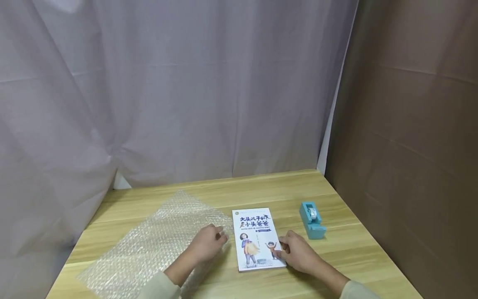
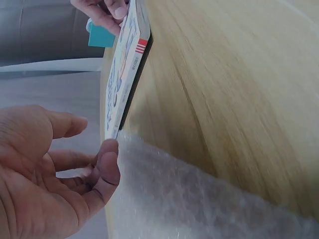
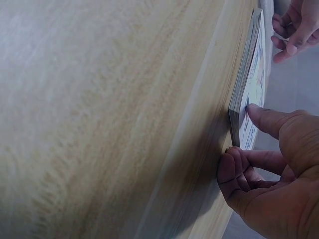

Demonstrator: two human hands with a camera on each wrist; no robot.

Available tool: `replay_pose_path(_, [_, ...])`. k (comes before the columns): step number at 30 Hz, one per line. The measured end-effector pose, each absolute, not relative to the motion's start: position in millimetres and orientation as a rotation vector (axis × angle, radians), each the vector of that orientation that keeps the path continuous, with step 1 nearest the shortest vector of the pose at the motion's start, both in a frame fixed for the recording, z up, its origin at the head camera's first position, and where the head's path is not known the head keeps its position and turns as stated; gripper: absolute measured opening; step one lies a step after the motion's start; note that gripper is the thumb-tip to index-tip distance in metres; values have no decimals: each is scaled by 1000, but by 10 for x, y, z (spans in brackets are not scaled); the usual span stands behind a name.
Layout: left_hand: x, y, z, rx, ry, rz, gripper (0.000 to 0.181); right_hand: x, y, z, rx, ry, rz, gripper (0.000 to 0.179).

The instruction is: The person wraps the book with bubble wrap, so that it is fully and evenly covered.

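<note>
A white paperback book (image 1: 257, 241) with cartoon figures on its cover lies face up on the wooden table. My right hand (image 1: 298, 253) pinches its lower right edge, thumb on the cover and fingers curled at the side, as the right wrist view shows. To the book's left, my left hand (image 1: 209, 243) hovers over the bubble wrap (image 1: 149, 245), fingers loosely bent and thumb apart. Nothing is between them. In the left wrist view its fingertips (image 2: 108, 167) come close to the book's spine side. The bubble wrap is spread flat, its right corner beside the book.
A teal tape dispenser (image 1: 313, 220) with a roll of clear tape stands to the right of the book. Grey curtains (image 1: 209, 91) hang behind the table (image 1: 354, 265), and a brown one (image 1: 410, 124) runs along its right edge.
</note>
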State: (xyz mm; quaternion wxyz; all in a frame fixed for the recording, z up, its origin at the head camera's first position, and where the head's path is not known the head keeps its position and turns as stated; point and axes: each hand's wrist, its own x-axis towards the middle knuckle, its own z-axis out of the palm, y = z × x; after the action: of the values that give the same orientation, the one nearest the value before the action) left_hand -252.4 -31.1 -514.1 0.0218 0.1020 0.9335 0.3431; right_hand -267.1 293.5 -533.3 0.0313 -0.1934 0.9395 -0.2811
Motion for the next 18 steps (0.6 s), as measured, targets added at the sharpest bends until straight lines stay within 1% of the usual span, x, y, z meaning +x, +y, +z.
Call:
replay_pose_path(3, [-2543,-261,-5132,354,2891,1049,34,-2670,2934,-5334,-588,2904,-873,30])
replay_pose_path(4, [-2551,-244,-5139,369,2887,1051,29,-2669,2935,-5334,-591,2906,-872,27])
replay_pose_path(5, [-2558,-228,-5145,382,2883,1050,28,-2670,2936,-5335,-597,2909,-865,23])
replay_pose_path(8, [-2575,-185,-5169,405,2863,1062,40,-2667,2941,-5339,-604,2908,-880,22])
replay_pose_path(10, [-2581,-162,-5182,409,2845,1080,43,-2669,2945,-5343,-606,2906,-893,23])
replay_pose_path(12, [-2583,-140,-5184,408,2833,1092,42,-2668,2948,-5345,-599,2901,-911,30])
replay_pose_path(14, [-2583,-119,-5188,401,2817,1098,37,-2669,2950,-5347,-601,2898,-917,35])
replay_pose_path(17, [-2575,-83,-5194,388,2801,1093,31,-2662,2954,-5348,-606,2879,-928,37])
replay_pose_path(18, [-2568,-72,-5199,376,2790,1097,29,-2660,2954,-5349,-611,2871,-930,34])
